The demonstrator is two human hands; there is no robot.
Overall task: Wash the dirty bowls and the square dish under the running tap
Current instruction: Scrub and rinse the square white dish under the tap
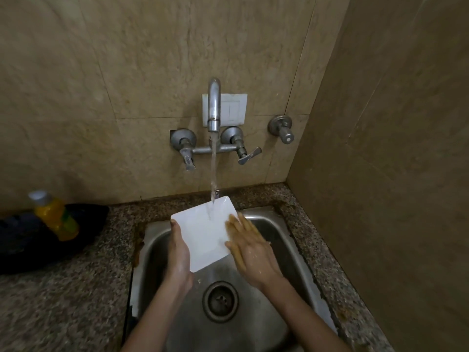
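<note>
I am seeing a bottle (54, 217) with a pale cap, holding yellow-orange liquid. It is lying tilted on a dark cloth (22, 240) on the speckled tabletop (66, 301), at 9 o'clock from the steel sink (281, 252). Its green-and-yellow label is too blurred to read.

The white square dish (205, 237) is being held over the sink, at 12 o'clock from the drain (220, 301), its far corner tipped up. Water (214, 168) is falling from the tap (214, 105) onto that far corner and running down its face.

My left hand (179, 252) is gripping the dish's 9 o'clock edge, thumb on top. My right hand (250, 250) is lying flat with straight fingers on the 3 o'clock edge, blurred. A white switch plate (236, 107) is sitting behind the spout, with a separate valve (281, 128) at 3 o'clock from it.
</note>
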